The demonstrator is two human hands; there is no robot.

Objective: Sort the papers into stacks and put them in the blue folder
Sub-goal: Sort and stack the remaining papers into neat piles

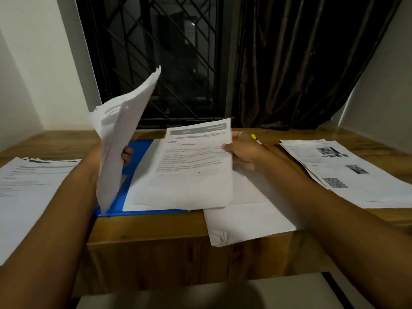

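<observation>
1. The blue folder (140,152) lies flat on the tabletop (145,226) under and between both hands. Its visible edge runs from about 1 o'clock to 7 o'clock.
2. The right hand (243,153) pinches the right edge of a printed sheet (196,166), thumb on top. From this hand the folder lies at 9 o'clock, just below the sheet, so this looks like the nearer hand for laying paper in.
3. The left hand (126,155) is curled round a bundle of papers (120,134), which stands nearly upright with its top corner toward 1 o'clock. The folder lies at 3 to 4 o'clock from it.
4. A left stack (29,186) lies at 9 o'clock and a right stack (347,172) at 3 o'clock, both well apart from the folder.
5. A blank sheet (249,219) at 5 o'clock overhangs the front edge of the tabletop and could slip if brushed.
6. The wood surface is smooth. A window grille (169,63) and a dark curtain (301,63) stand at 12 o'clock, with walls close on both sides.
</observation>
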